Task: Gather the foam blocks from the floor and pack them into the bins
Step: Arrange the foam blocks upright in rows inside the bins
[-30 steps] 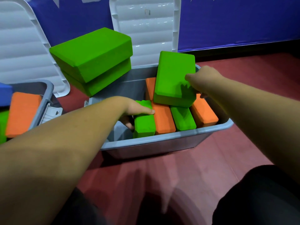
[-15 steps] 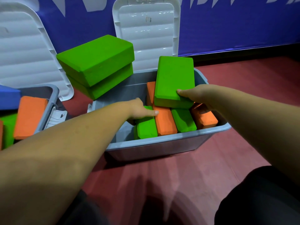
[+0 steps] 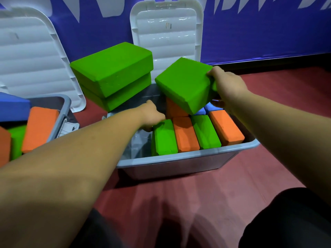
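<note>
A grey bin (image 3: 188,157) in front of me holds a row of upright foam blocks, green and orange by turns, with blue ones behind. My right hand (image 3: 226,86) grips the right end of a large green block (image 3: 184,85), tilted above the bin's back right part. My left hand (image 3: 152,114) reaches into the bin and holds the top of the leftmost green block (image 3: 164,138); its fingers are partly hidden. Two more green blocks (image 3: 112,72) lie stacked on the bin's back left corner.
A second grey bin (image 3: 65,106) at the left holds orange, green and blue blocks. White lids (image 3: 166,31) lean on the blue wall behind both bins. Red floor spreads to the right and in front. My dark-clad knees fill the bottom.
My right hand has lifted the large green block off the row and turned it, uncovering the blue blocks behind. My left hand stays on the leftmost green block.
</note>
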Motion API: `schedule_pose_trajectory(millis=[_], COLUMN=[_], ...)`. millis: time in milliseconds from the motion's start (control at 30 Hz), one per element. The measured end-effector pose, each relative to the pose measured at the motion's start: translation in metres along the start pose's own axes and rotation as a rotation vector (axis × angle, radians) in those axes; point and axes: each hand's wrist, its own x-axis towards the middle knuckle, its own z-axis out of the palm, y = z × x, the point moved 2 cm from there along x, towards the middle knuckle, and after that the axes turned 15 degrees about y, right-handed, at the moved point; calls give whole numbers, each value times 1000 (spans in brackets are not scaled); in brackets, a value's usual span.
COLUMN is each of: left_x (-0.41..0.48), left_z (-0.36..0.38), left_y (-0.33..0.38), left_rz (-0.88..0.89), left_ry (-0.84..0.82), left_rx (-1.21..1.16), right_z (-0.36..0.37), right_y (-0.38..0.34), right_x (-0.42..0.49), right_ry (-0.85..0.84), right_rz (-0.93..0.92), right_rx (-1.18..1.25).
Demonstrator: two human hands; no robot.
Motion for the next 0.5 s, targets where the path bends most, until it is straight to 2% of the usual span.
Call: schedule_pose_trajectory(millis=[133, 200, 267, 367, 500], left_x=[-5, -3, -3, -7, -9], left_z=[0, -1, -2, -1, -4], left_y=[-5, -9, -9, -8, -10], left_rz=[-206, -298, -293, -251, -293], left_ry=[-139, -126, -108, -172, -214], left_rx=[-422, -546, -553, -512, -510], right_z=[2, 9, 18, 30, 45], right_y=[4, 5, 4, -1, 3], right_x=[2, 2, 2, -1, -7], right_ry=[0, 7, 13, -24, -164], right_rz=[-63, -113, -182, -293, -283], right_rx=[-79, -123, -173, -193, -103])
